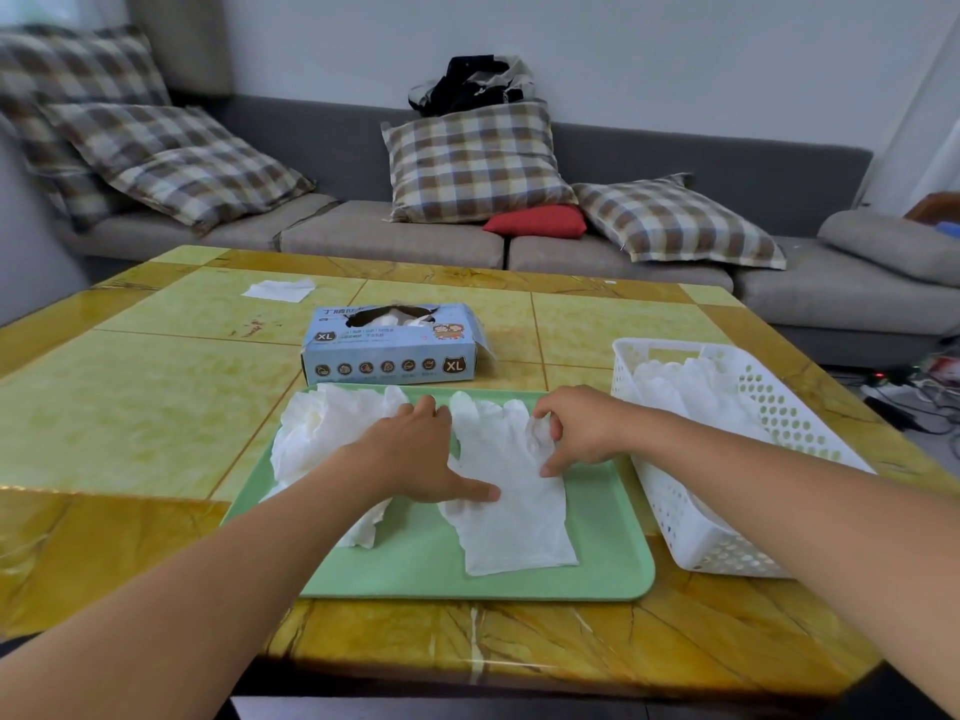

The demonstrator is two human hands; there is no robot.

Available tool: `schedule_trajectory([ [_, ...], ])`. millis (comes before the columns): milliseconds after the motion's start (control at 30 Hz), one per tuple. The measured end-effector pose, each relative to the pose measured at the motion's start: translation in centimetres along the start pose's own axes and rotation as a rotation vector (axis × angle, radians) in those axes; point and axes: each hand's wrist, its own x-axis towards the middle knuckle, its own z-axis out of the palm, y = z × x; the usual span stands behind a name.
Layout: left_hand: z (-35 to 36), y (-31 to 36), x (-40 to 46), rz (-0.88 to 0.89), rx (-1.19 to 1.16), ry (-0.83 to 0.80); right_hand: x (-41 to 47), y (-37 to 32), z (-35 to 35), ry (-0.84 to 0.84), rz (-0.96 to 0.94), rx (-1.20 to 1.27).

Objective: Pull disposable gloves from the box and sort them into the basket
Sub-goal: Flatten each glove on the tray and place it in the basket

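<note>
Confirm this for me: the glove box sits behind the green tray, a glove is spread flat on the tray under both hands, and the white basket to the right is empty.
Not empty. The head view shows the white basket already holding white gloves. The rest stands: glove box behind the green tray, flat glove under the left hand and right hand.

Left hand, right hand bare; forearms bare, no rings, watch, sleeves visible.
</note>
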Motion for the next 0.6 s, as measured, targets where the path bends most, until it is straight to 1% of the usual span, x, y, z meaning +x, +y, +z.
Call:
schedule_trajectory([
  [100,0.0,0.2,0.0,0.028,0.010,0.020,-0.9,-0.2,-0.1,0.122,-0.105,0.057],
  [133,0.2,0.3,0.0,0.051,0.005,0.030,-1.1,-0.5,-0.2,0.119,-0.159,0.106],
  [200,0.0,0.3,-0.1,0.086,-0.044,0.033,-1.8,-1.4,-0.1,0.029,-0.241,0.131],
  [267,-0.4,-0.1,-0.4,0.142,-0.142,0.051,-2.1,-1.9,0.6,-0.074,-0.269,0.003],
  [333,-1.1,-1.0,-0.9,0.224,-0.214,0.101,-2.2,-1.9,0.9,-0.147,-0.250,-0.128],
  [400,-2.1,-2.4,-1.6,0.267,-0.252,0.168,-2.5,-1.8,0.4,-0.175,-0.210,-0.178],
  [433,-2.4,-3.6,-2.1,0.261,-0.273,0.201,-2.6,-2.2,0.1,-0.156,-0.211,-0.191],
  [500,-3.0,-5.6,-2.8,0.229,-0.284,0.265,-3.4,-3.2,-0.9,-0.022,-0.258,-0.116],
  [567,-2.7,-8.1,-4.0,0.159,-0.266,0.265,-3.7,-5.9,-1.3,0.102,-0.345,0.118],
  [600,-2.2,-9.2,-4.7,0.121,-0.238,0.240,-3.8,-8.0,-1.2,0.102,-0.395,0.236],
])
